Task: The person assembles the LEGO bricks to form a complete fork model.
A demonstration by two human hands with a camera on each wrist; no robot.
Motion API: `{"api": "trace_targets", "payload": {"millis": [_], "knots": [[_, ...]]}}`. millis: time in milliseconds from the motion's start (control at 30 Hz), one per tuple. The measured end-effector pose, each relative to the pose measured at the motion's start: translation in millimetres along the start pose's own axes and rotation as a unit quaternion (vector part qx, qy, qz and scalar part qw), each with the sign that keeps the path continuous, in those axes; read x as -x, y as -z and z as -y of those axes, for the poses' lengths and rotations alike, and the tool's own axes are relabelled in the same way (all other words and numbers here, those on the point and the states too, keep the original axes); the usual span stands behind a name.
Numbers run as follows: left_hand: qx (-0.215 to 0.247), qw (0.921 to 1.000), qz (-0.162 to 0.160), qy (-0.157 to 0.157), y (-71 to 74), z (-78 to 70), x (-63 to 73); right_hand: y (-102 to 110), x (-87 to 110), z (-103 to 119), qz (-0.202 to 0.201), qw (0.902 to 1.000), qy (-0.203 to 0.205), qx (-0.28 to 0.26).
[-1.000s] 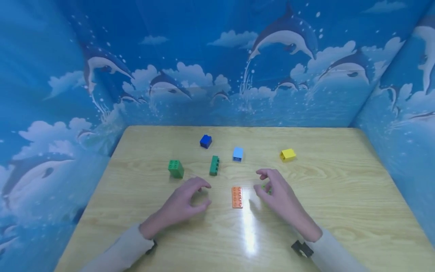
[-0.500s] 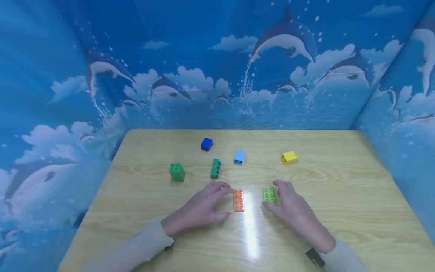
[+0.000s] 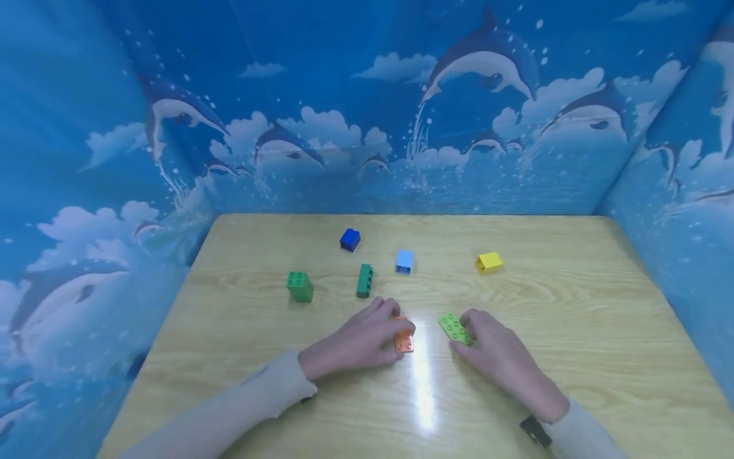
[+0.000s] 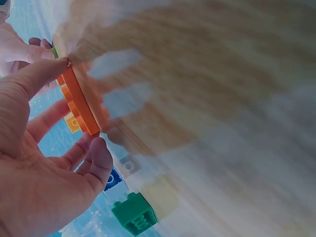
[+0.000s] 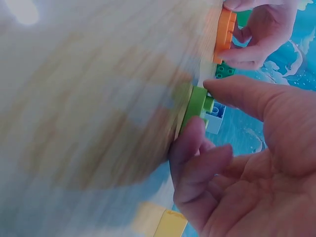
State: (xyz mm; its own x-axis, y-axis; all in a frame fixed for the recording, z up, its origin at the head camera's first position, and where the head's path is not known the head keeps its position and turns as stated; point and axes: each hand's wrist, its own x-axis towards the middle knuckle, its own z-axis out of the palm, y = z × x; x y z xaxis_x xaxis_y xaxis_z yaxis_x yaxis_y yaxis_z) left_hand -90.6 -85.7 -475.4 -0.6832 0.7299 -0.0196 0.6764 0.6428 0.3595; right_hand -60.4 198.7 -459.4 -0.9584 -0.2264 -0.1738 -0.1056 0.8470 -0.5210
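Observation:
My left hand [image 3: 364, 338] pinches a flat orange building brick [image 3: 404, 344] on the table, the thumb at one end and curled fingers at the other. An index finger crosses above its studs in the head view; in the left wrist view the orange brick's side [image 4: 81, 101] shows. To its right, my right hand [image 3: 496, 347] holds a flat light green brick [image 3: 452, 327] between thumb and fingers. That light green brick lies slanted, its near right part covered by the hand. In the right wrist view, its edge [image 5: 194, 106] sits low against the tabletop.
Beyond the hands on the wooden table [image 3: 573, 306] stand a tall green brick [image 3: 301, 288], a narrow dark green brick [image 3: 364, 281], a dark blue brick [image 3: 350, 240], a light blue brick [image 3: 404, 261] and a yellow brick [image 3: 489, 262]. Dolphin-printed curtains [image 3: 367, 185] border the table.
The left hand has moved right and now grips the orange brick. The right hand has moved closer round the light green brick, which has turned from straight to slanted.

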Motion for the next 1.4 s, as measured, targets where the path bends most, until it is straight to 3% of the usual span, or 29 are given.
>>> {"api": "trace_targets", "payload": {"millis": [467, 633, 933, 1133, 1400], "knots": [[-0.019, 0.9927, 0.044, 0.11, 5.3, -4.2, 12.4, 3, 3.5, -7, 0.03, 0.9988, 0.01, -0.037], [0.039, 0.9904, 0.042, 0.125, 7.4, 0.8, 21.9, 3, 3.0, -10, 0.039, 0.9965, 0.026, -0.07], [0.148, 0.9775, 0.024, 0.148, 8.0, 9.3, 32.6, 2, 2.7, -15, 0.063, 0.9924, 0.039, -0.098], [0.188, 0.9678, 0.018, 0.167, 9.8, 10.7, 29.6, 3, 3.0, -13, 0.072, 0.9888, 0.05, -0.121], [0.214, 0.9582, 0.009, 0.19, 7.1, 8.3, 35.7, 0, 2.8, -6, 0.096, 0.9784, 0.091, -0.159]]}}
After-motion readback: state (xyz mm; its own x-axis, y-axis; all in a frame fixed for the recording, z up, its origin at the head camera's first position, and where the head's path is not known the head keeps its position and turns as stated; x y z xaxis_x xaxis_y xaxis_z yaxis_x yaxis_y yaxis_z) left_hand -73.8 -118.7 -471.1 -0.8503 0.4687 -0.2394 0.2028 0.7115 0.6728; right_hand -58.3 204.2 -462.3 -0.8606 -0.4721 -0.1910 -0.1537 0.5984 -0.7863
